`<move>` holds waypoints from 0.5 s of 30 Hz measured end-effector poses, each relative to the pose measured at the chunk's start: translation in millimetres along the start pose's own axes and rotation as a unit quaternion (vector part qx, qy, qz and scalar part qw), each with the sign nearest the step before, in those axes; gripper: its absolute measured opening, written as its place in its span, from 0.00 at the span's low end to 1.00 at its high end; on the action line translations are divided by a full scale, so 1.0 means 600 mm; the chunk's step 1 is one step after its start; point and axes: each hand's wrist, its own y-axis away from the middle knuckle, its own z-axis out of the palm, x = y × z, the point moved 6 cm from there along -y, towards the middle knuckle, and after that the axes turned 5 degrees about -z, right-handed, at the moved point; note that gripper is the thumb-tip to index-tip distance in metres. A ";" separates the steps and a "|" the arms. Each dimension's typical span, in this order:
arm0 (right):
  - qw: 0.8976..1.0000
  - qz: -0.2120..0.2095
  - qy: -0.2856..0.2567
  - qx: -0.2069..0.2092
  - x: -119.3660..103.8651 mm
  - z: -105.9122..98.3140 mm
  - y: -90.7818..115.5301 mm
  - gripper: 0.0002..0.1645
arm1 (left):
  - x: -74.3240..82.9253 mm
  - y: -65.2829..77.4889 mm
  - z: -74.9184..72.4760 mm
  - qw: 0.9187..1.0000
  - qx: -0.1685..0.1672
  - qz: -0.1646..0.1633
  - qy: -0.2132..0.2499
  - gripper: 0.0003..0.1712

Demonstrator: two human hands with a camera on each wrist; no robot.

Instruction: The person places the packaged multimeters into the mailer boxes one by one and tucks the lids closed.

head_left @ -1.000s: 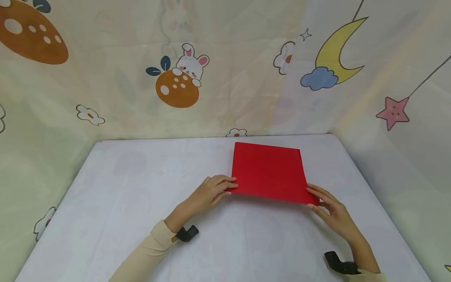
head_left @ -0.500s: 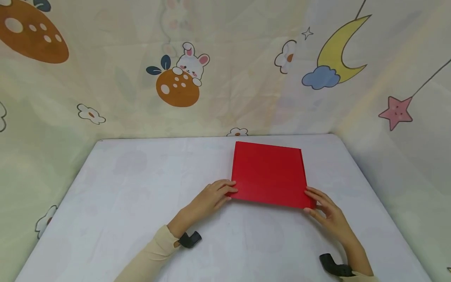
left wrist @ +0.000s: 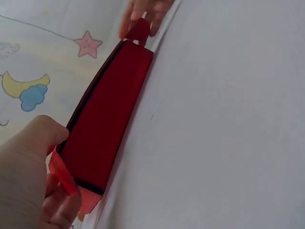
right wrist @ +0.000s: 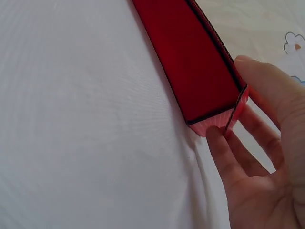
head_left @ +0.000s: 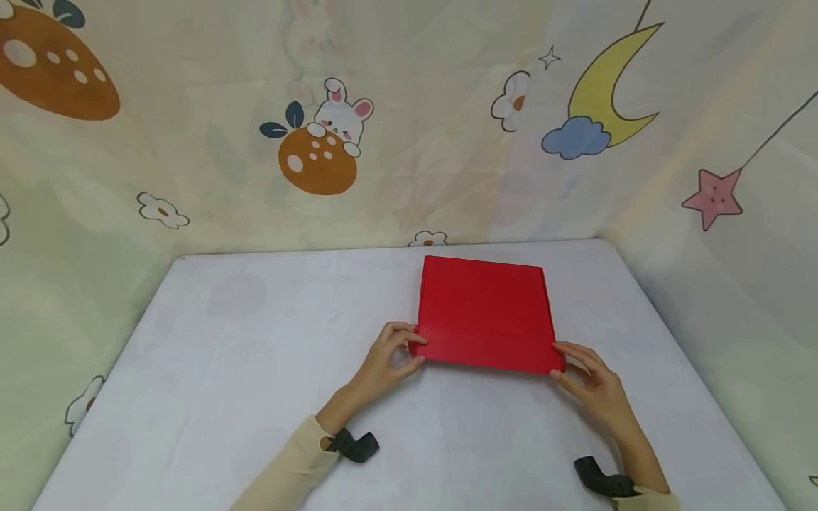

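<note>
A flat red cardboard box (head_left: 486,312) lies on the table's right half, top face up. At its near left corner my left hand (head_left: 383,358) pinches a small side flap (left wrist: 64,171), the thumb against the lid's edge in the left wrist view. My right hand (head_left: 594,390) holds the matching right flap (right wrist: 236,112) at the near right corner. There its thumb presses the lid's edge and the fingertips touch the flap and side wall. Both wrist views show the box's dark red front side (left wrist: 107,114), recessed below the lid.
The white-covered table (head_left: 255,319) extends left and toward me. A patterned cloth backdrop (head_left: 434,156) hangs behind and along both sides. Each wrist wears a black camera mount (head_left: 358,446) below a beige sleeve (head_left: 287,461).
The lid's near edge has come slightly lower and toward me. The right flap has turned inward with my right hand, and my left hand's fingers have curled more around the left corner.
</note>
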 end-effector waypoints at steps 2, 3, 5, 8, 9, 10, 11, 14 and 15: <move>0.999 0.003 -0.038 0.006 0.001 0.001 -0.002 0.32 | -0.003 0.000 -0.001 1.000 0.009 -0.007 0.007 0.17; 0.998 0.002 -0.057 0.008 0.000 0.002 -0.002 0.32 | -0.004 0.001 -0.002 1.000 0.013 -0.010 0.006 0.17; 0.997 0.010 -0.079 0.008 0.001 0.004 -0.001 0.32 | 0.012 0.000 -0.007 1.000 0.017 -0.015 0.012 0.16; 0.997 0.029 -0.072 0.008 0.004 0.004 0.003 0.32 | 0.038 -0.002 -0.016 0.999 0.018 -0.016 0.024 0.15; 0.997 0.040 -0.061 0.007 0.007 0.004 0.004 0.31 | 0.047 -0.003 -0.019 0.999 0.018 -0.012 0.033 0.15; 0.997 0.053 -0.047 0.006 0.010 0.003 0.006 0.31 | 0.057 -0.004 -0.021 0.999 0.017 -0.008 0.042 0.16; 0.997 0.063 -0.040 0.006 0.012 0.003 0.007 0.30 | 0.057 -0.005 -0.022 0.999 0.015 -0.005 0.049 0.16; 0.996 0.088 -0.014 0.003 0.014 0.003 0.010 0.29 | 0.057 -0.006 -0.024 0.998 0.012 0.001 0.060 0.16; 0.995 0.095 -0.008 0.002 0.014 0.004 0.010 0.29 | 0.056 -0.006 -0.025 0.998 0.011 -0.002 0.063 0.16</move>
